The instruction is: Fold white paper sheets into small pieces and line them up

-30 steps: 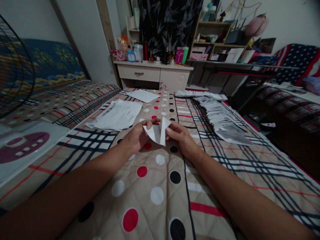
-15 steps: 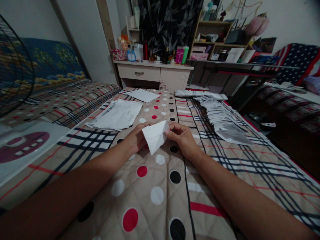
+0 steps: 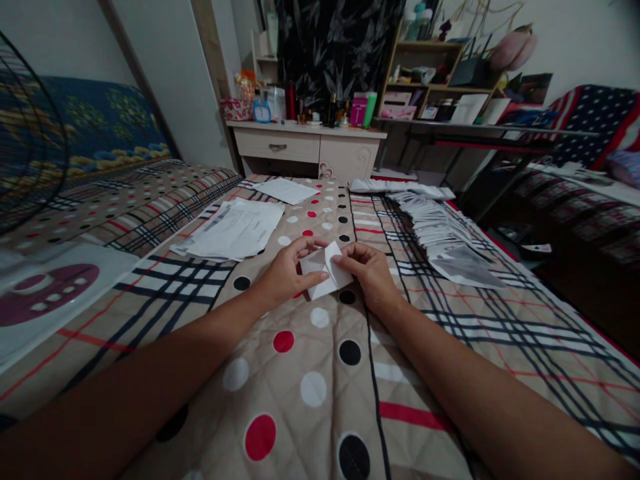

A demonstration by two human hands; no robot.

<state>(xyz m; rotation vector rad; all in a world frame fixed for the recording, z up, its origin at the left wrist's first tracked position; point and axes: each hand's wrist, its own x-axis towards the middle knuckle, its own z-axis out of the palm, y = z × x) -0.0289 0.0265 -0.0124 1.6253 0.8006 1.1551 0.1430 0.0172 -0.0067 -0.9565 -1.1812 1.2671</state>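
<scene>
A small folded piece of white paper is held between both hands, just above the patterned bedspread. My left hand grips its left side, thumb across the front and fingers behind. With thumb and fingertips, my right hand pinches a flap near the paper's upper right. Its lower edge points toward me. Left of the hands lies a stack of printed paper sheets. To the right is a long row of folded paper pieces, packed closely together.
Farther back on the bed lies another white sheet. A plastic bag with a maroon print is at the left, beside a fan's wire guard. Beyond the bed stands a white dresser with bottles and boxes on top.
The folded paper has turned and lowered slightly, showing its folded flaps. My left thumb has come round onto its front. My right hand has stayed nearly in place, still pinching it.
</scene>
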